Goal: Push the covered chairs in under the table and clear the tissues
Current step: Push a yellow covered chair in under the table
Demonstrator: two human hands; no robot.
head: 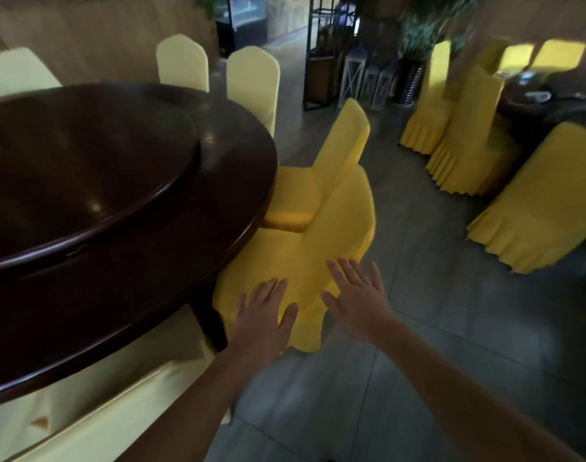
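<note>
Two bare arms reach forward from the bottom of the view. At the near left, a pale cream chair cover (94, 408) sits against the edge of the round dark table (124, 261), with a brownish stain on its cloth. The left hand (264, 315) lies flat, fingers straight and slightly spread, on the back of the nearest yellow chair (305, 248). The right hand (355, 295) is spread the same way at that chair's right side; whether it touches the cover or hovers just over it cannot be told. Neither hand holds anything.

That yellow chair is tucked against the table rim. Just beyond it a second yellow chair (338, 161) has its seat partly under the tabletop. A raised round turntable (84, 168) sits on the table. On the far side stand pale chair backs (251, 81). Across the grey tiled floor (401, 345), well apart to the right, more yellow chairs (468, 155) ring another table. No tissues can be made out.
</note>
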